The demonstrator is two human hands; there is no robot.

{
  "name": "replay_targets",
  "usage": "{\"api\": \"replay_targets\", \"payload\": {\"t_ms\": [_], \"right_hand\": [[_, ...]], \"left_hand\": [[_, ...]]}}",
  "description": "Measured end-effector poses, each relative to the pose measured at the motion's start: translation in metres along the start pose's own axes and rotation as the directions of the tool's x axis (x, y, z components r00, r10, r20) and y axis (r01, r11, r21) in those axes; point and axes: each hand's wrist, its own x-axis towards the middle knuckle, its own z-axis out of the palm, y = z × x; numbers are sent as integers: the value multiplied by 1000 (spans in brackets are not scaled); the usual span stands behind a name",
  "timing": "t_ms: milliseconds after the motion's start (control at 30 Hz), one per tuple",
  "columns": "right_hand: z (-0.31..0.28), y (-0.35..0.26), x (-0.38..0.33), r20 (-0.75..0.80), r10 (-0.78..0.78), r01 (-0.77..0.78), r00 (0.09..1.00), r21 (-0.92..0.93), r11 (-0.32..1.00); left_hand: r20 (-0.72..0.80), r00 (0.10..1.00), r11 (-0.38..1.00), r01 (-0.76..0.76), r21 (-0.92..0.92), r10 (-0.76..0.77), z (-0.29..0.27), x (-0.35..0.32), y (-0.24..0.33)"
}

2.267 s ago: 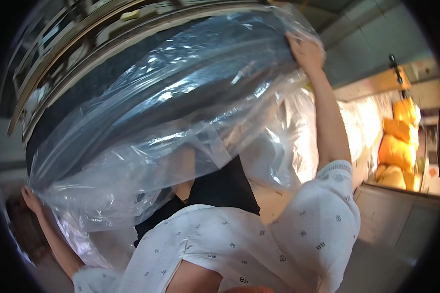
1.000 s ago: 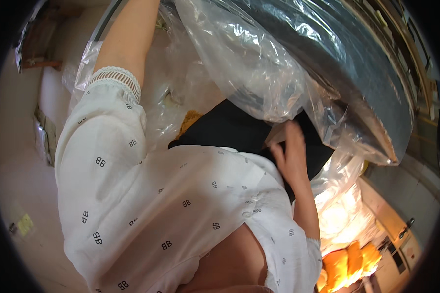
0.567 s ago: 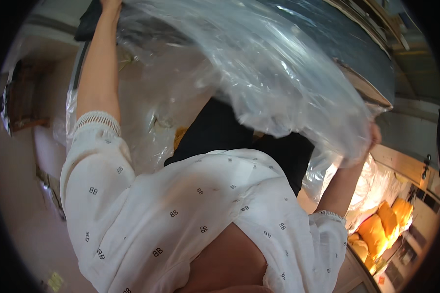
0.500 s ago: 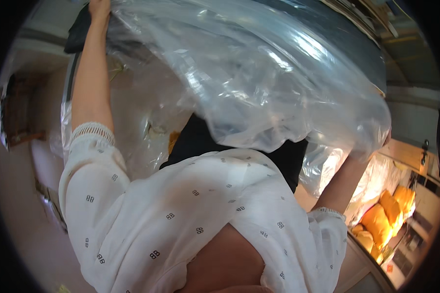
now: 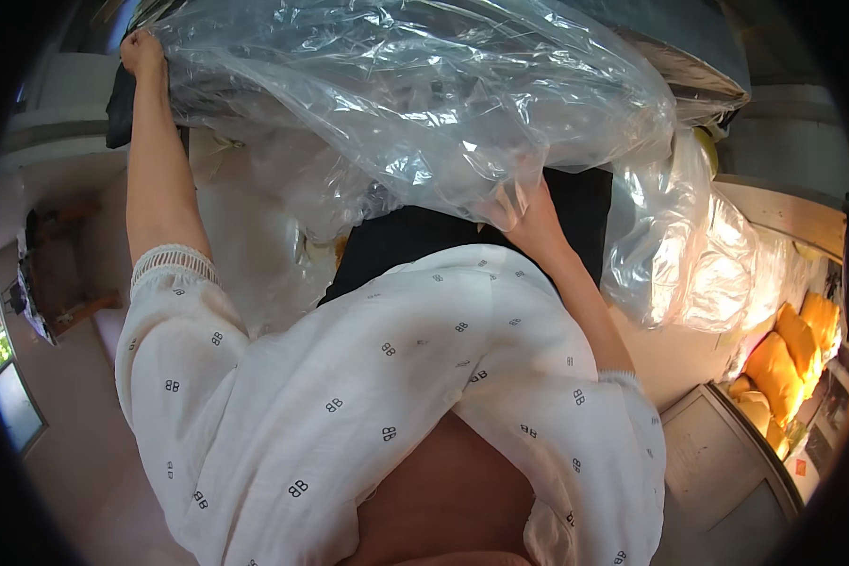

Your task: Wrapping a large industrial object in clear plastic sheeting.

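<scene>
A large sheet of clear, crinkled plastic spreads across the top of the view, over a dark flat surface. At the far left, my left hand is closed on the sheet's edge, with the arm stretched out. My right hand is near my waist at the sheet's near edge, closed on gathered plastic. Film partly covers its fingertips. The near edge hangs in loose folds just above my dark trousers.
More clear plastic hangs down on the right, beside a wooden ledge. Several orange-yellow bundles lie at the lower right. A pale cabinet-like panel stands below them. At the left is a dark wooden piece of furniture.
My right hand has moved from the far right in toward my waist, bringing the sheet's near edge with it. My left hand has shifted slightly left and nearer, still gripping.
</scene>
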Motion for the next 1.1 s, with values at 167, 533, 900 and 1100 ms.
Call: {"api": "replay_targets", "payload": {"t_ms": [167, 533, 900, 1100], "right_hand": [[-60, -27, 6, 383, 18, -362, 923, 854, 374], [-219, 64, -65, -566, 585, 524, 581, 810, 263], [-163, 14, -68, -370, 750, -119, 548, 853, 507], [-198, 65, 11, -764, -69, -255, 642, -297, 920]], "left_hand": [[-39, 998, 998, 52, 32, -50, -17, 3, -8], [60, 996, 998, -60, 20, 59, -16, -12, 12], [58, 998, 999, -31, -5, 32, -12, 6, -12], [37, 999, 999, -19, 47, 17, -17, -1, 10]]}}
